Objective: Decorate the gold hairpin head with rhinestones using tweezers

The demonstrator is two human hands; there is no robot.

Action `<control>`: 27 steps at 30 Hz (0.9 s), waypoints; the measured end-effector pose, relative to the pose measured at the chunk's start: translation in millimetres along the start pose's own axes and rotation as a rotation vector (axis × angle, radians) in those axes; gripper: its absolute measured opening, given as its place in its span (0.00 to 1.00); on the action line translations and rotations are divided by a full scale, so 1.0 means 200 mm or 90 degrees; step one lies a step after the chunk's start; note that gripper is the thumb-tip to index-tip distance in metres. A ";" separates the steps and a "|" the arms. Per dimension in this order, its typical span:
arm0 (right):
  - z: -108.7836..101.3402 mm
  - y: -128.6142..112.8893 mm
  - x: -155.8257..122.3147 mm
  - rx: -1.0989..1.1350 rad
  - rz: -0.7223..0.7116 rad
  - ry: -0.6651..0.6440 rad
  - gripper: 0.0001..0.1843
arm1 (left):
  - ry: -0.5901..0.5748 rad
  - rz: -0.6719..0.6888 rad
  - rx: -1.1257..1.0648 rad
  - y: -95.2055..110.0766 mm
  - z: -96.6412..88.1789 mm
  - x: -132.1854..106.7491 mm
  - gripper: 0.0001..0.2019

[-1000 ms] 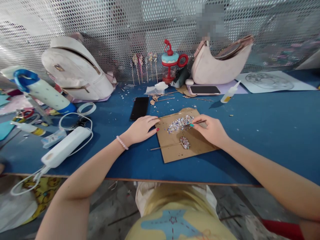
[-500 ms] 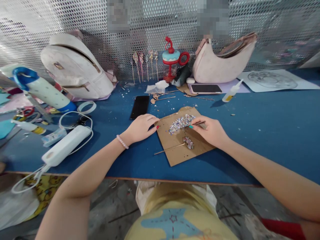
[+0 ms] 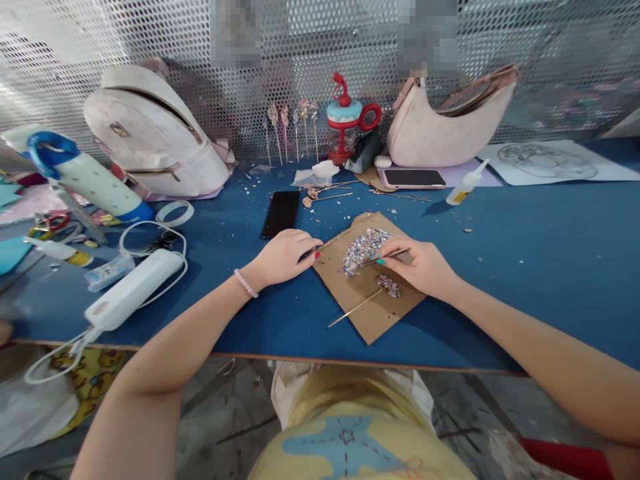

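Note:
A brown cardboard sheet (image 3: 373, 313) lies on the blue table (image 3: 525, 253) in front of me. A heap of small shiny gems (image 3: 364, 247) sits on its far half. Nearer me lies a thin stick with a gem-covered head (image 3: 388, 287). My left hand (image 3: 283, 257) rests on the table with its fingertips pressed on the cardboard's left edge, fingers bent. My right hand (image 3: 423, 267) pinches a thin pick tool (image 3: 393, 254) whose tip points into the gem heap.
A black phone (image 3: 281, 213) lies beyond my left hand. A white power bank with cable (image 3: 133, 288) and a bottle (image 3: 87, 179) lie at the left. A backpack (image 3: 155, 143), decorated sticks (image 3: 293, 130), a red-topped jar (image 3: 345, 123), a bag (image 3: 445, 130), a second phone (image 3: 413, 177) and a glue bottle (image 3: 464, 185) stand along the mesh wall.
The cardboard has turned clockwise, its near corner swinging right and towards me, carrying the gems and the stick. Both hands stayed at its edges.

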State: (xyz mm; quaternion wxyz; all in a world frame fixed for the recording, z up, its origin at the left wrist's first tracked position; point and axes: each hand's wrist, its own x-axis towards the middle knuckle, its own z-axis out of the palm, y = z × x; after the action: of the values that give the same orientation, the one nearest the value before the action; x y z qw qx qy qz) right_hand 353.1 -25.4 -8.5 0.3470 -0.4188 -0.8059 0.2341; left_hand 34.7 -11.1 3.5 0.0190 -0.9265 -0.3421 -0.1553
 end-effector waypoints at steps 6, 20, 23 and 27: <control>0.00 -0.01 -0.01 0.004 -0.020 -0.049 0.08 | -0.010 0.014 0.001 0.01 -0.01 0.01 0.12; 0.00 0.04 0.01 -0.045 0.079 0.066 0.12 | -0.025 0.025 0.007 0.02 -0.01 0.00 0.13; -0.01 0.02 0.00 -0.015 0.036 0.017 0.12 | -0.025 0.027 0.007 0.02 -0.01 0.00 0.13; -0.01 -0.03 -0.01 0.033 -0.033 -0.080 0.07 | -0.026 0.028 0.003 0.02 0.00 0.00 0.13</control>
State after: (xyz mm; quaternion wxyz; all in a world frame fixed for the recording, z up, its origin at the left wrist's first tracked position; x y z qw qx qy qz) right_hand 351.9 -30.3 -3.6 0.3122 -0.3730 -0.8303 0.2720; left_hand 37.3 -13.3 4.2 0.0173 -0.9368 -0.3221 -0.1354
